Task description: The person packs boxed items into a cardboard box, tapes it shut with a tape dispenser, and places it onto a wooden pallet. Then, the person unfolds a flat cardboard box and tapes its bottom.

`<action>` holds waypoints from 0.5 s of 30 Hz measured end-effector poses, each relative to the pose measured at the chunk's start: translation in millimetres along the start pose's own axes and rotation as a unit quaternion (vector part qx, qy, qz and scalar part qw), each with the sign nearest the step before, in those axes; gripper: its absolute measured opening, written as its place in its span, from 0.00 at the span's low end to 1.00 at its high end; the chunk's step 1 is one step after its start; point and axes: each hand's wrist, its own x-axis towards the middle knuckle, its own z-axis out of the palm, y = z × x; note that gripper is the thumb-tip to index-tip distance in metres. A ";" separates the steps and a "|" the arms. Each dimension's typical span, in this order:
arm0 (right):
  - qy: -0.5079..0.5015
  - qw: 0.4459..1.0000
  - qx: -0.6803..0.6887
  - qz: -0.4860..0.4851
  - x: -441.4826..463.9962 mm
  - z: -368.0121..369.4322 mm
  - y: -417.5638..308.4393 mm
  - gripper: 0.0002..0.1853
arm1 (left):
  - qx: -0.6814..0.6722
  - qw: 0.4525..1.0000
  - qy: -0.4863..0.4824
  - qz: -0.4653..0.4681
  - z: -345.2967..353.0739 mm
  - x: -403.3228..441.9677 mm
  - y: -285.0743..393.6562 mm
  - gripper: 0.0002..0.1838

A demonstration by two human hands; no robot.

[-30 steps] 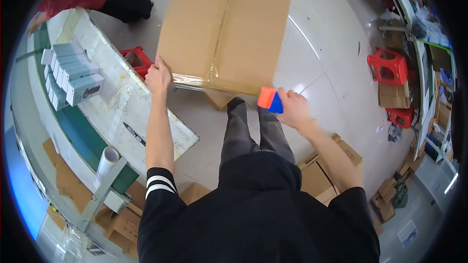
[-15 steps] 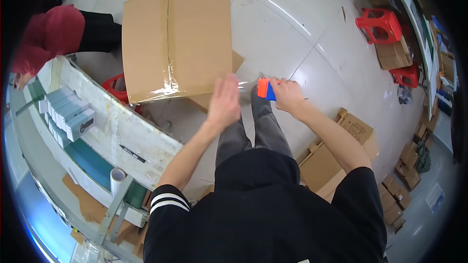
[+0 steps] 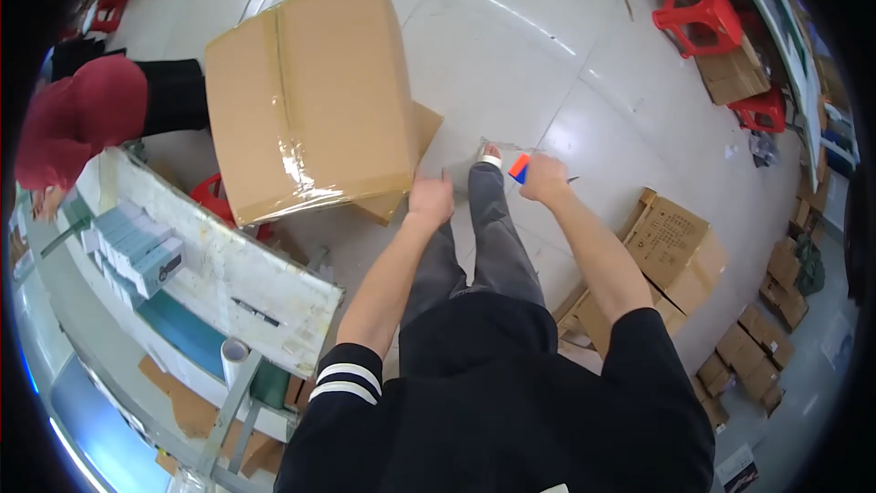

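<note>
A large taped cardboard box stands in front of me, left of centre, with shiny clear tape along its top seam and near edge. Beside the box's near right corner is my left hand, its fingers bent; whether they grip anything is hidden. My right hand is closed around an orange and blue tool that looks like a tape dispenser. Clear film shows faintly over my foot, near the tool.
A worktable on the left carries small white boxes and a black marker. Another person bends over its far end. Red stools stand at the right. An open carton lies by my right arm.
The view has swung, so the box appears further left. My left hand left the box's left edge and is now at its near right corner. The tool, still in my right hand, is tilted differently.
</note>
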 end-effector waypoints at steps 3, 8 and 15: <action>-0.056 0.974 0.144 0.166 -14.1 18.9 75.7 0.28 | -0.498 0.864 0.033 -0.068 65.0 59.7 -27.1 0.24; -0.067 0.925 0.244 0.282 -95.0 56.4 158.0 0.30 | -0.977 -0.166 0.023 -0.133 6.4 2.8 -17.3 0.35; -0.173 0.854 0.355 0.338 -202.2 145.6 137.3 0.31 | -0.967 -0.182 -0.027 -0.173 -5.9 53.7 -83.9 0.40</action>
